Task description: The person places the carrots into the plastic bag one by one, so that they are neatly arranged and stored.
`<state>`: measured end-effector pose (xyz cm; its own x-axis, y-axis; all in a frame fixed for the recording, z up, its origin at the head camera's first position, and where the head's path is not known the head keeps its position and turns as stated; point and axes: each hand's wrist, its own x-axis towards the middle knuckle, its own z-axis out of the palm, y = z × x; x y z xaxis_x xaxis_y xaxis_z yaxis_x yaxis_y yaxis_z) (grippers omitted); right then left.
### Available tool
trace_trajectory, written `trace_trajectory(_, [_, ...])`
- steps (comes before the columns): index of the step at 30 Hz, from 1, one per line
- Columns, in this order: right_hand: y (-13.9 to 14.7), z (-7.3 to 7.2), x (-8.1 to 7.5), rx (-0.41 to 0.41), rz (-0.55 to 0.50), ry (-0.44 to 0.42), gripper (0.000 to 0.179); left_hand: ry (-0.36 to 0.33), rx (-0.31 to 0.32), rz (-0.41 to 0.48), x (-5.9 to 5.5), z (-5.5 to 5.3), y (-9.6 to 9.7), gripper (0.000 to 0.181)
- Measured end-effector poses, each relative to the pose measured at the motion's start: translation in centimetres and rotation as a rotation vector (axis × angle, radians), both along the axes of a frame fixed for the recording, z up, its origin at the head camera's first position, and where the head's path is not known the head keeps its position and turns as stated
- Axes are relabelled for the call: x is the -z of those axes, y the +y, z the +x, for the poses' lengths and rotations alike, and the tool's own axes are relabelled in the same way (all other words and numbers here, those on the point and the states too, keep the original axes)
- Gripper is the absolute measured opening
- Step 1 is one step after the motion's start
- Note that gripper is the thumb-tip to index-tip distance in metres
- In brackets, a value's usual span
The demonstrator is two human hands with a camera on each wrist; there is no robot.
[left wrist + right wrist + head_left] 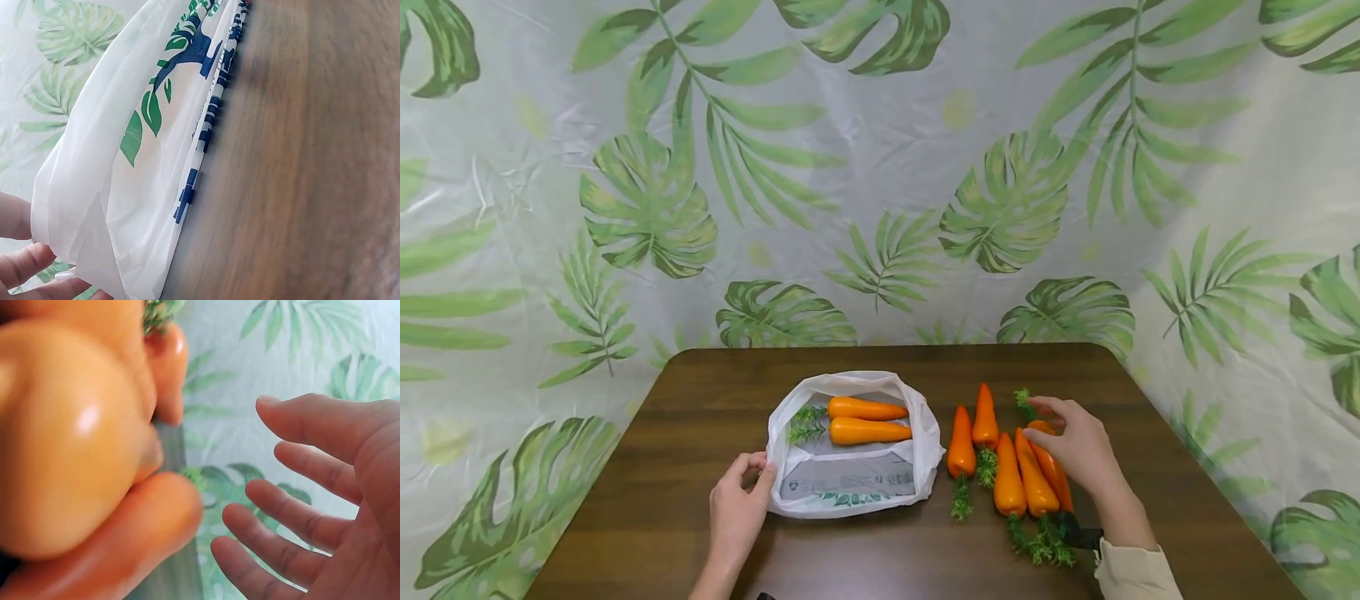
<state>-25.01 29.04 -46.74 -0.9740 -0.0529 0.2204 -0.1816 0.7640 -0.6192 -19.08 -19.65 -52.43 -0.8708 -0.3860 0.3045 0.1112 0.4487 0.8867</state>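
Observation:
A white plastic bag (929, 442) lies on the table with its mouth spread wide. Inside it are two orange carrots (868, 431) with green tops to the left. My left hand (737, 504) pinches the bag's left rim; in the left wrist view, the thumb and fingers are at the edge of the bag (81, 181), which has green and blue print. Right of the bag lie several loose carrots (1009, 479). Over the rightmost one hovers my right hand (1078, 442). In the right wrist view its fingers are spread, apart from the carrots (75, 450).
The brown wooden table (647, 492) has rounded far corners. Behind it hangs a pale curtain (880, 167) with green leaf prints. A black strap (1081, 533) shows at the right wrist, beside the carrots' green tops.

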Motion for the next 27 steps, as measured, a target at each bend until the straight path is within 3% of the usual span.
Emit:
trace_trajectory(12, [2.2, -0.5, 3.1, 0.018, -0.011, -0.063, 0.053, 0.001, 0.008, 0.003, 0.0, 0.0, 0.1, 0.008])
trace_trajectory(19, [3.1, -0.7, 3.8, 0.029, 0.051, -0.103, 0.059, -0.010, 0.014, 0.009, 0.1, 0.0, 0.6, 0.009])
trace_trajectory(27, [3.1, -0.8, 4.2, 0.057, 0.035, -0.149, 0.066, 0.016, 0.012, -0.021, 0.0, 0.0, 0.1, 0.009])
